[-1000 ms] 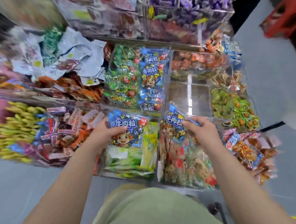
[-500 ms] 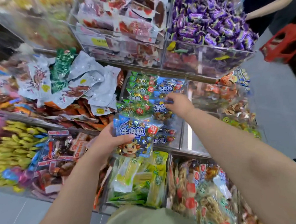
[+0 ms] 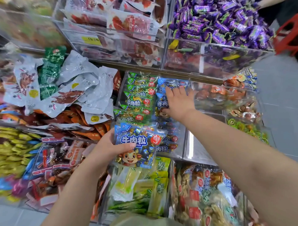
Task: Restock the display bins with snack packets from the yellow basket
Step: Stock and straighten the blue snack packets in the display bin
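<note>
My left hand (image 3: 108, 147) grips a blue beef-cube snack packet (image 3: 137, 146) with a cartoon calf on it, held upright over the lower bins. My right hand (image 3: 178, 101) reaches into the clear middle-shelf bin (image 3: 179, 147), fingers straight and spread flat on the row of blue packets (image 3: 162, 103) standing there. A row of green packets (image 3: 138, 99) of the same snack fills the left half of that bin. The yellow basket is out of view.
Grey and green pouches (image 3: 69, 86) pile in the bin to the left. Purple candies (image 3: 219, 19) and red meat packs (image 3: 131, 22) fill the top shelf. Lime packets (image 3: 142, 187) and mixed snacks (image 3: 202, 199) sit below. A red stool (image 3: 293, 33) stands at right.
My right hand put its blue packet into the middle bin, let go and now lies flat on the row. My left hand has lifted its packet a little.
</note>
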Tool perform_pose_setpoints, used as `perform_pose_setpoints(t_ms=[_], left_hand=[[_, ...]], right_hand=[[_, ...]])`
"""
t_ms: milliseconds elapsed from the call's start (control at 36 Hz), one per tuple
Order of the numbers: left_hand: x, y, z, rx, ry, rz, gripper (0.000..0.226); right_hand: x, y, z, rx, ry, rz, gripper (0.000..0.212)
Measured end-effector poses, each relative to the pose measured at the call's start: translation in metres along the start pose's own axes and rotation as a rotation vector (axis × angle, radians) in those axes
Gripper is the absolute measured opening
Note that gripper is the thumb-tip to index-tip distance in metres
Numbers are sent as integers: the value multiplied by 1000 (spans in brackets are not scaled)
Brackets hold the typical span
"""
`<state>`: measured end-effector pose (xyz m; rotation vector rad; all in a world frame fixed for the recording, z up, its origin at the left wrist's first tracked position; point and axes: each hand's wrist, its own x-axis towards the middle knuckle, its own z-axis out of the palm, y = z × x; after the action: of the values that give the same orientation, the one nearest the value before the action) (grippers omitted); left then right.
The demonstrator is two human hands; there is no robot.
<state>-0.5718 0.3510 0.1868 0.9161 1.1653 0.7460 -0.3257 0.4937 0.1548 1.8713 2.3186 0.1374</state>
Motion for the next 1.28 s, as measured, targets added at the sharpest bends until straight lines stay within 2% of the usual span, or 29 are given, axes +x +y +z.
perform_pose_setpoints(t_ms=[167, 306, 472, 611, 667, 694, 750, 778, 833, 861, 889, 944, 972, 1056, 1083, 1139, 1194, 1278], left_hand=[[2, 1, -1, -13, 3, -3, 55], [2, 3, 1, -26, 8, -14, 58], [3, 7, 2, -2, 7, -29, 53], [4, 10, 7, 8, 29, -11, 56], [3, 10, 8, 13, 29, 1, 49], [4, 8, 8, 9, 29, -4, 47], [4, 8, 10, 5, 47, -12, 49], [5, 8, 11, 8, 64, 1, 50], [8, 9, 15, 24, 87, 40, 51], [9, 9, 18, 37, 93, 56, 50], [10, 10, 20, 48, 100, 66, 50], [12, 12, 24, 69, 116, 63, 50], [13, 13, 26, 79, 123, 47, 45], [14, 13, 26, 117, 187, 11, 10], [14, 11, 25, 139, 220, 15, 13], [12, 9, 18, 154, 282, 15, 21], [9, 8, 10, 132, 315, -5, 24], [7, 7, -1, 80, 347, -39, 52]], right_hand=[[19, 6, -8, 5, -91, -101, 120], [8, 4, -2, -26, -28, -141, 117], [20, -1, -3, -43, -89, -42, 119], [11, -1, -8, -31, -107, -55, 120], [-2, -1, -16, 78, -45, -62, 109], [-10, -2, -22, 225, 41, -54, 93], [-31, -6, -37, 658, 254, -23, 47], [-43, -9, -45, 872, 273, -15, 31], [-69, -17, -61, 1125, 90, -62, 19], [-80, -21, -65, 1146, -45, -124, 11], [-89, -26, -69, 1126, -154, -178, 12], [-100, -30, -70, 1062, -265, -212, 33], [-102, -29, -70, 1042, -283, -201, 36], [-104, -17, -75, 983, -351, -174, 29], [-105, -9, -80, 962, -360, -155, 29], [-102, 11, -88, 952, -285, -73, 26], [-98, 33, -92, 1015, -129, 50, 19], [-85, 56, -83, 1030, 54, 220, 33]])
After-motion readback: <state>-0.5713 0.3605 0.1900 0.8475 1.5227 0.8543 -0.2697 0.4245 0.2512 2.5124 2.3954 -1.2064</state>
